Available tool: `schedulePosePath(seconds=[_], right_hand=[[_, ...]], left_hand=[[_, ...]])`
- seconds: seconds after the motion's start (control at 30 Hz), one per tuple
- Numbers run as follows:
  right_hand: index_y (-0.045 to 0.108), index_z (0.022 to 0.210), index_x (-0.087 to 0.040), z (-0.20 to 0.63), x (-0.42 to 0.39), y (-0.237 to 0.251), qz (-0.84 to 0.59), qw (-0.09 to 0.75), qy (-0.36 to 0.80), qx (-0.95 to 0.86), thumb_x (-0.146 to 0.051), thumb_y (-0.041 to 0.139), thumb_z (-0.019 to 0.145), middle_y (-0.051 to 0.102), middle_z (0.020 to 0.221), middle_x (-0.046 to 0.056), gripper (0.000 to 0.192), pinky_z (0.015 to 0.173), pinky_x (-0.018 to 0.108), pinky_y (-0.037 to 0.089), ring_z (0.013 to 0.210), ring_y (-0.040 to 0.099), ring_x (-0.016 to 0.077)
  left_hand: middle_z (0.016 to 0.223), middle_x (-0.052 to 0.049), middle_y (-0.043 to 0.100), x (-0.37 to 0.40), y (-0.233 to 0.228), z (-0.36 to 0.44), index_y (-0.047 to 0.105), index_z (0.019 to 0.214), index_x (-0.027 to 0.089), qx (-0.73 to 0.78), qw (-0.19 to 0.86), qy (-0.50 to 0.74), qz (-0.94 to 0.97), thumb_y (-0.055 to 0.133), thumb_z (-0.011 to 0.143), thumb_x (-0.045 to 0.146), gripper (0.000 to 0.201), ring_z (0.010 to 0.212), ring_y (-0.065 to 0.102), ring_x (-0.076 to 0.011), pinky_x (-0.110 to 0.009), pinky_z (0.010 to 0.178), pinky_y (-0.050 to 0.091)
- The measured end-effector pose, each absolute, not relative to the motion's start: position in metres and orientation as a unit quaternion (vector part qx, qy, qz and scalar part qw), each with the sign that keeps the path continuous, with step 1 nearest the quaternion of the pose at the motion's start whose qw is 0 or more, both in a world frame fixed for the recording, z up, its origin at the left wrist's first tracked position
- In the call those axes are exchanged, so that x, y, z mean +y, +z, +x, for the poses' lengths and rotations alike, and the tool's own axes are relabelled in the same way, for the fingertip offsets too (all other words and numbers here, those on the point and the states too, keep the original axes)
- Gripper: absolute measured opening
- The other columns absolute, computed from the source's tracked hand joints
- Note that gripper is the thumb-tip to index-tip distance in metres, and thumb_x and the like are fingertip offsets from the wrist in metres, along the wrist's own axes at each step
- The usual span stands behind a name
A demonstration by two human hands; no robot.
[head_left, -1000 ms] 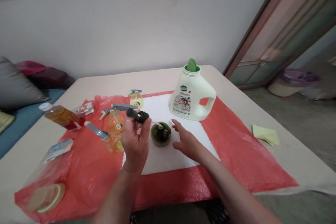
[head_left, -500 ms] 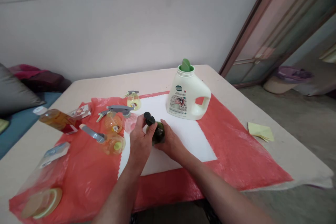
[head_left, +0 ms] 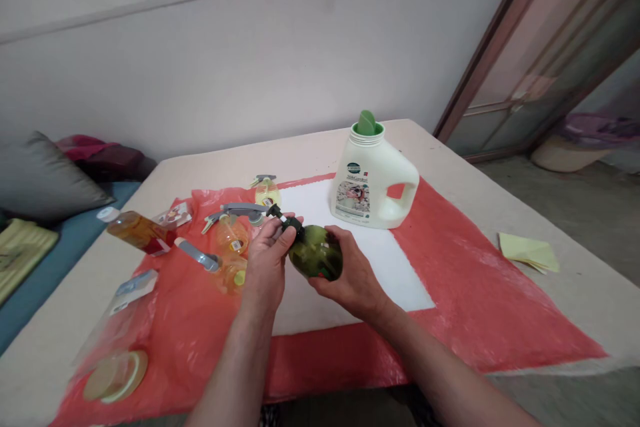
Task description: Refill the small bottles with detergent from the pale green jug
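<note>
Between left fingers (head_left: 284,242) and right fingers (head_left: 346,240) | green bottle (head_left: 315,253) (tilted) | pump (head_left: 294,227) leftward

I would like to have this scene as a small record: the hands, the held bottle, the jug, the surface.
Left hand: holding the black pump
Right hand: around the green bottle
Bottle pose: tilted, pump end toward the left
White jug: upright, green spout in its neck
Surface: white sheet over red plastic sheet
At right: yellow paper on the table
</note>
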State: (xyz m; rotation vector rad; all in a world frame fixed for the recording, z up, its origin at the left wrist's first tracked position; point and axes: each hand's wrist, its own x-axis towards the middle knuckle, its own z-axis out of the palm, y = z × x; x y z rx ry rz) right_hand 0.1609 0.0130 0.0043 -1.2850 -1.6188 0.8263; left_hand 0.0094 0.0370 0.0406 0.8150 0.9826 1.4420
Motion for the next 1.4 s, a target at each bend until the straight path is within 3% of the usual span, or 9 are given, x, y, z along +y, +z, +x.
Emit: schedulePosePath(seconds=[0.27,0.47,0.67,0.77,0.9,1.1,1.2,1.3,1.4], right_hand=[[0.048,0.124,-0.026,0.172,0.010,0.020,-0.444,0.470,0.575,-0.502,-0.035,0.078,0.062,0.063,0.118,0.005,0.070,0.096,0.043,0.047,0.109,0.060,0.0258],[0.053,0.120,-0.024,0.168,0.009,0.017,-0.459,0.459,0.562,-0.513,-0.031,0.084,0.055,0.065,0.112,0.004,0.072,0.096,0.043,0.044,0.108,0.058,0.0268],[0.062,0.115,-0.020,0.164,0.007,0.012,-0.320,0.487,0.697,-0.418,-0.037,0.068,0.075,0.068,0.112,0.006,0.044,0.091,0.040,0.046,0.106,0.061,0.0259],[0.061,0.115,-0.020,0.161,0.004,0.012,-0.319,0.490,0.693,-0.422,-0.039,0.074,0.070,0.068,0.112,0.006,0.051,0.092,0.040,0.046,0.108,0.060,0.0270],[0.056,0.120,-0.023,0.159,0.002,0.014,-0.390,0.487,0.630,-0.461,-0.038,0.084,0.060,0.065,0.117,0.005,0.068,0.097,0.041,0.044,0.111,0.058,0.0270],[0.059,0.115,-0.021,0.162,0.003,0.015,-0.352,0.504,0.655,-0.439,-0.044,0.077,0.068,0.066,0.116,0.006,0.056,0.096,0.043,0.045,0.112,0.058,0.0283],[0.056,0.118,-0.023,0.164,0.003,0.016,-0.380,0.500,0.633,-0.451,-0.041,0.080,0.066,0.065,0.117,0.005,0.060,0.097,0.043,0.045,0.112,0.058,0.0280],[0.054,0.122,-0.025,0.163,0.001,0.015,-0.440,0.474,0.583,-0.492,-0.037,0.084,0.060,0.064,0.120,0.005,0.070,0.100,0.044,0.043,0.113,0.058,0.0281],[0.057,0.120,-0.023,0.162,0.000,0.016,-0.435,0.472,0.587,-0.494,-0.037,0.082,0.062,0.065,0.117,0.006,0.065,0.099,0.043,0.043,0.111,0.059,0.0279]], left_hand=[[0.100,-0.004,0.071,0.039,0.048,0.005,0.076,0.097,0.021,0.345,0.618,0.620,0.339,0.081,0.074,0.031,0.026,0.099,0.064,-0.0177,-0.029,0.089,0.049],[0.077,0.000,0.067,0.037,0.048,0.008,0.073,0.094,0.018,0.401,0.573,0.642,0.315,0.082,0.071,0.037,0.031,0.072,0.062,-0.0114,-0.023,0.071,0.048],[0.101,-0.010,0.075,0.033,0.059,0.004,0.063,0.118,0.021,0.379,0.623,0.619,0.293,0.080,0.074,0.032,0.048,0.096,0.070,-0.0220,-0.034,0.085,0.051],[0.103,-0.009,0.074,0.033,0.058,0.004,0.067,0.106,0.019,0.401,0.617,0.625,0.260,0.077,0.076,0.041,0.039,0.098,0.069,-0.0213,-0.034,0.088,0.050],[0.091,-0.003,0.072,0.035,0.052,0.005,0.069,0.087,0.017,0.424,0.564,0.655,0.268,0.082,0.070,0.044,0.034,0.085,0.066,-0.0148,-0.026,0.078,0.050],[0.091,-0.007,0.073,0.036,0.054,0.005,0.074,0.090,0.015,0.424,0.590,0.620,0.297,0.078,0.076,0.046,0.035,0.084,0.066,-0.0168,-0.028,0.077,0.049],[0.094,-0.005,0.072,0.035,0.053,0.007,0.073,0.092,0.018,0.412,0.576,0.640,0.298,0.076,0.076,0.053,0.038,0.084,0.065,-0.0162,-0.028,0.077,0.049],[0.093,-0.002,0.070,0.035,0.052,0.008,0.073,0.090,0.019,0.440,0.554,0.637,0.305,0.084,0.069,0.043,0.034,0.084,0.063,-0.0134,-0.024,0.075,0.048],[0.090,-0.002,0.069,0.035,0.052,0.004,0.075,0.087,0.017,0.442,0.559,0.624,0.320,0.085,0.068,0.035,0.029,0.084,0.062,-0.0123,-0.021,0.076,0.047]])
